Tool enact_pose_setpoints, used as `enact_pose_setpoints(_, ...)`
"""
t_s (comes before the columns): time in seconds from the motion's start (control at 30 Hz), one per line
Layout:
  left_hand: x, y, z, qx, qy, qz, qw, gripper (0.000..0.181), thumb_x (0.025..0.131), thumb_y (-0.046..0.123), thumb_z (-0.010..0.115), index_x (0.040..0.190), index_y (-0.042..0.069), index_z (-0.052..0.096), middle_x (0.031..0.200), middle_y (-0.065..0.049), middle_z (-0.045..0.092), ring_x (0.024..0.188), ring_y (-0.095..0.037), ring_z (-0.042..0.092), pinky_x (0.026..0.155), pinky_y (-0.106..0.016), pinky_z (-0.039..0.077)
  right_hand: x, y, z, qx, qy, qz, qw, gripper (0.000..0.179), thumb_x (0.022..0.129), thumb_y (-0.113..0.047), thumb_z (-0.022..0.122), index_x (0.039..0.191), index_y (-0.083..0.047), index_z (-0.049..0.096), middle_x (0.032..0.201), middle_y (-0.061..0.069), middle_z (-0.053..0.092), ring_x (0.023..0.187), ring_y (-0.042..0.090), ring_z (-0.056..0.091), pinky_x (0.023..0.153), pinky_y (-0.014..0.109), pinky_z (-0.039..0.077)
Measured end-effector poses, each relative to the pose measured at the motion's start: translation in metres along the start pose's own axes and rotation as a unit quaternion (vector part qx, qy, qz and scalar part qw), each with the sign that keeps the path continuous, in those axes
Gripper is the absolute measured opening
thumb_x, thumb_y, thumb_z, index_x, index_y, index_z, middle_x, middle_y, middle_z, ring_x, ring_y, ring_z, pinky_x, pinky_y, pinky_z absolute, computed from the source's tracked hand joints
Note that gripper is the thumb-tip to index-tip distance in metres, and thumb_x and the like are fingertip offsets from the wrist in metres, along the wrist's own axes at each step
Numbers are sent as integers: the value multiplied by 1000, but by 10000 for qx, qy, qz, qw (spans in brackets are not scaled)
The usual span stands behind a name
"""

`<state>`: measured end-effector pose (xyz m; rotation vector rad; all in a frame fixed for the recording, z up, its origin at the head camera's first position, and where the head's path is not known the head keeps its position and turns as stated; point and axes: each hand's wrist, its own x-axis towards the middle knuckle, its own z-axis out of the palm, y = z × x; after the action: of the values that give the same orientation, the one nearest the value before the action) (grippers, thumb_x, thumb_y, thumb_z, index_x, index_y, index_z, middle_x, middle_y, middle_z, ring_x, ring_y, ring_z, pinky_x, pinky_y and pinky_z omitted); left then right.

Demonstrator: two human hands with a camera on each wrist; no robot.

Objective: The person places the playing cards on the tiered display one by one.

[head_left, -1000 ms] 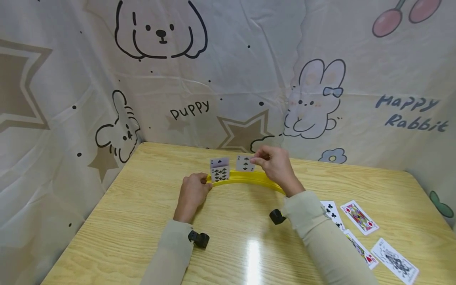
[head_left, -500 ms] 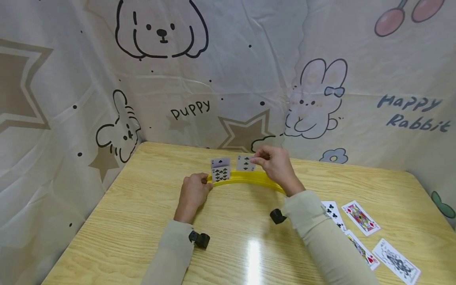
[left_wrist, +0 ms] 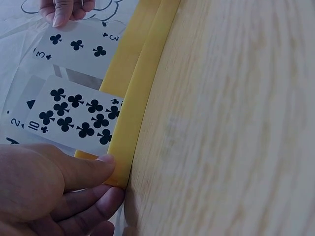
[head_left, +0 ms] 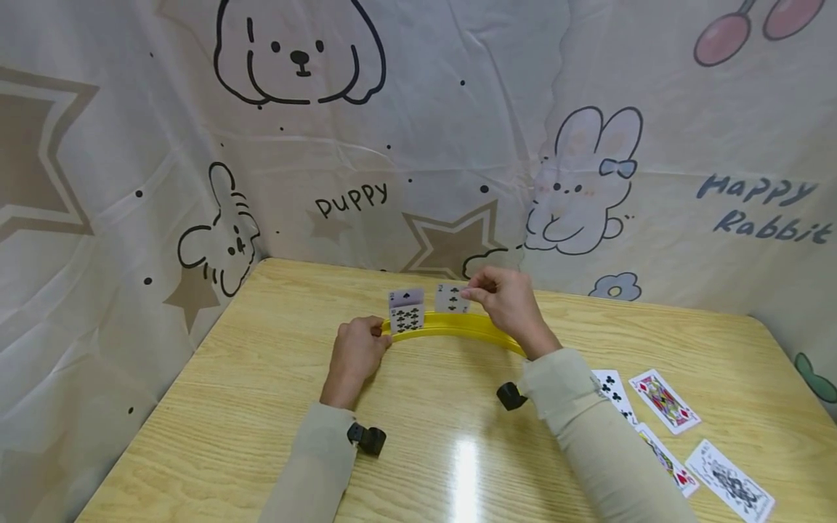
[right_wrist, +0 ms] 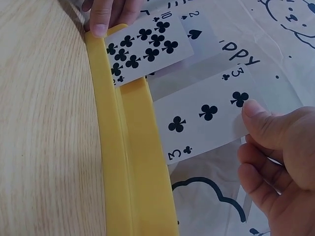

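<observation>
1. Your right hand (head_left: 502, 301) has its grip closed on a card: the thumb lies on the face and the fingers sit behind it, pinching the right-hand edge of the three of clubs (right_wrist: 201, 119).
2. That three of clubs is at the yellow rack (head_left: 458, 325), face toward you, with its lower edge at the rear strip; from these angles you can't be certain whether it sits down in a groove or is only held against it.
3. Your left hand (head_left: 353, 352) is clasping the left end of the yellow rack, thumb against the front strip and fingers curled round the end.
4. Close by your left thumb, the ten of clubs (left_wrist: 74, 113) stands in the rack's front row.
5. Behind it rises the two of spades (right_wrist: 199, 46), its upper part showing over the ten; a narrow gap parts this pair from your three.
6. The rack bows across the wooden tabletop (head_left: 261, 407), its right end passing behind your right forearm.
7. To your right lie four loose cards: a club card (head_left: 615, 392) and a heart picture card (head_left: 668, 463), both partly covered by your right sleeve (head_left: 575, 421), plus a diamond picture card (head_left: 665, 401) and a black-and-white picture card (head_left: 730, 481).
8. A printed cloth (head_left: 458, 145) hangs behind the tabletop.
</observation>
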<state>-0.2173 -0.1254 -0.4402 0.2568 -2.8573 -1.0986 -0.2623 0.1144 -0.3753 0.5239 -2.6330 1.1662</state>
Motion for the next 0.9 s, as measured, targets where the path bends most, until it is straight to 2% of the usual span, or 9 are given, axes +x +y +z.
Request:
enact_pose_setpoints(0.6, 0, 3, 0, -28, -14, 46, 10000, 39, 91, 17, 76, 126, 2, 69, 108, -12, 71, 104, -26, 65, 87, -42, 53, -1, 8, 1, 45, -54, -12, 10000, 13, 89, -15, 77, 81, -8, 69, 74, 1, 67, 63, 20, 53, 56, 34, 45)
enact_pose_setpoints(0.9, 0, 0, 0, 9, -41, -49, 10000, 38, 92, 17, 76, 126, 3, 69, 107, -11, 71, 101, -24, 65, 85, -40, 53, -5, 11, 0, 69, -239, 401, 9989, 18, 91, -25, 76, 91, -9, 69, 86, 3, 69, 74, 21, 60, 64, 35, 52)
